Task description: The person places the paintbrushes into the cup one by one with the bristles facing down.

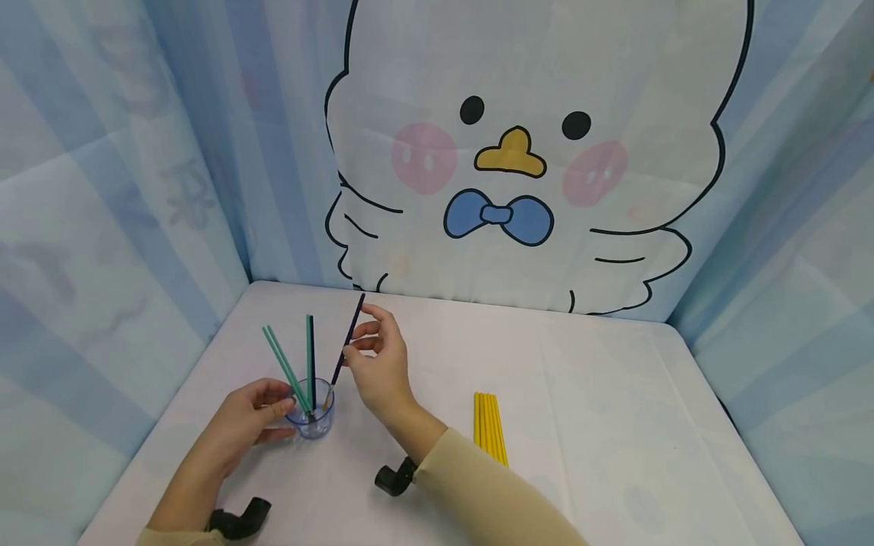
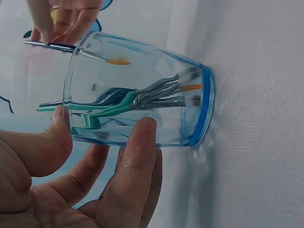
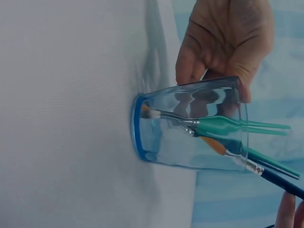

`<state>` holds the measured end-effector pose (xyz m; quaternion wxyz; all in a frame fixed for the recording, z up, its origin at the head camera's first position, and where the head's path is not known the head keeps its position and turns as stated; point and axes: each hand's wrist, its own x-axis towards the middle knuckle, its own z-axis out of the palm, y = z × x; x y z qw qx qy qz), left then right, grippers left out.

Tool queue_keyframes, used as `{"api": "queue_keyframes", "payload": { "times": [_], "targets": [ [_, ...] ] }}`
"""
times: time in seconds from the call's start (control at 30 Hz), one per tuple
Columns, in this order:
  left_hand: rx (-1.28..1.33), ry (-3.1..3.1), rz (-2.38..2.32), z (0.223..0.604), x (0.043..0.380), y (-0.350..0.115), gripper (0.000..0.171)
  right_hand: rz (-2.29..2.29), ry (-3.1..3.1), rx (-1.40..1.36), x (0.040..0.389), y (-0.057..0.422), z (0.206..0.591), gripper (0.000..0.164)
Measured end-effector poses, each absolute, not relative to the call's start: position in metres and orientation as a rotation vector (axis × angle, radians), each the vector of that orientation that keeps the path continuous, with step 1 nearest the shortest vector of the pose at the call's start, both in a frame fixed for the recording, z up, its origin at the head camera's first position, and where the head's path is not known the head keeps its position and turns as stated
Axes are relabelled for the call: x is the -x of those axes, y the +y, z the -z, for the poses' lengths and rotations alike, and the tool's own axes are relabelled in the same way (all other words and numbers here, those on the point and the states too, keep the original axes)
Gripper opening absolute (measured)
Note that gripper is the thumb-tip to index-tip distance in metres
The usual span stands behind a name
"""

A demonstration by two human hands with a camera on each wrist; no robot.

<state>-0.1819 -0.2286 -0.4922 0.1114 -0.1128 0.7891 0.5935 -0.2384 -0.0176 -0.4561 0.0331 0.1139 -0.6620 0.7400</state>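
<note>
Shows a slim paintbrush (image 1: 348, 339) with a dark, near-black handle, a bright metal ferrule and a pointed orange bristle tip. Slants in the head view, leaning to the right at the upper end, with bristles down just inside the mouth of a clear, blue-tinted cup (image 1: 315, 432), well above its base. Stands upright, that cup, on the white surface (image 1: 614, 425), ringed in deeper blue at the bottom and filled with three green-handled brushes (image 1: 285, 366) and one dark-handled brush (image 1: 312, 353), all bristles down. Tilts two green handles to the left; has the third nearly vertical, close beside the dark one.

Pinches the slanting paintbrush in the right-hand grip (image 1: 378, 364), closed to the handle's width between thumb and bent fingers. Reaches up diagonally from the lower right in a beige sleeve (image 1: 492, 485), with the index fingertip near the handle's top and the thumb lower down. Holds the cup's left side with the left-hand grip (image 1: 249, 413), lightly curved, thumb at the rim and fingers bent along the outer wall. Includes, right of the right forearm, yellow sticks (image 1: 488, 425) laid side by side, well apart from the cup.
</note>
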Motion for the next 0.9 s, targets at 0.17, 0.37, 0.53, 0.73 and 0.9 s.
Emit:
{"api": "queue_keyframes", "payload": {
  "times": [0.17, 0.37, 0.53, 0.73, 0.9],
  "targets": [
    [0.326, 2.310, -1.748, 0.491, 0.182, -0.229, 0.036, -2.253, -2.108, -0.386, 0.239, -0.022, 0.465, 0.072],
    [0.327, 2.316, -1.741, 0.491, 0.182, -0.229, 0.037, -2.227, -2.184, -0.423, 0.239, -0.026, 0.471, 0.071],
    [0.321, 2.312, -1.746, 0.490, 0.181, -0.229, 0.038, -2.183, -2.253, -0.444, 0.240, -0.029, 0.477, 0.071],
    [0.318, 2.309, -1.749, 0.489, 0.180, -0.229, 0.037, -2.145, -2.315, -0.451, 0.240, -0.033, 0.480, 0.070],
    [0.309, 2.306, -1.751, 0.490, 0.180, -0.229, 0.037, -2.126, -2.370, -0.451, 0.240, -0.034, 0.480, 0.070]
  ]
}}
